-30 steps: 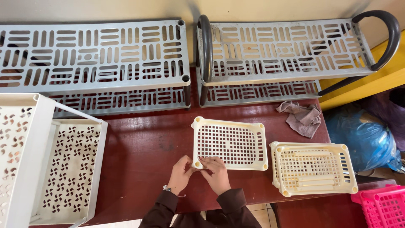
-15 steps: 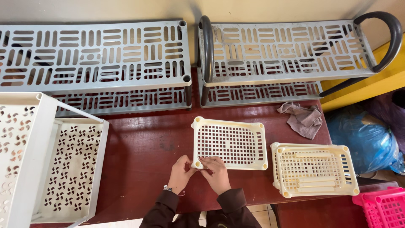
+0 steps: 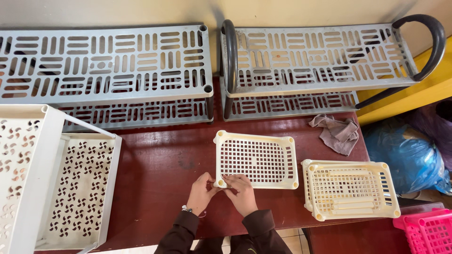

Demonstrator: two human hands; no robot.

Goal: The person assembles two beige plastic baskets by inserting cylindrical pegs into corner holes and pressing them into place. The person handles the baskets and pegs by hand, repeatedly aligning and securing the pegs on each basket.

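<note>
A cream perforated plastic tray [image 3: 256, 160] lies flat on the dark red table [image 3: 165, 164]. Both my hands are at its near left corner. My left hand [image 3: 201, 192] pinches that corner from the outside, a bracelet showing at the wrist. My right hand [image 3: 242, 193] rests its fingers on the tray's near rim beside the same corner. A second cream basket-like tray [image 3: 351, 189], holding several cream rods, stands just right of the first one.
Two grey slotted shelf racks [image 3: 103, 70] [image 3: 315, 59] stand along the wall behind the table. A white perforated shelf unit [image 3: 52, 183] lies at the left. A crumpled grey cloth [image 3: 338, 132], a blue plastic bag [image 3: 407, 157] and a pink basket [image 3: 431, 230] are at the right.
</note>
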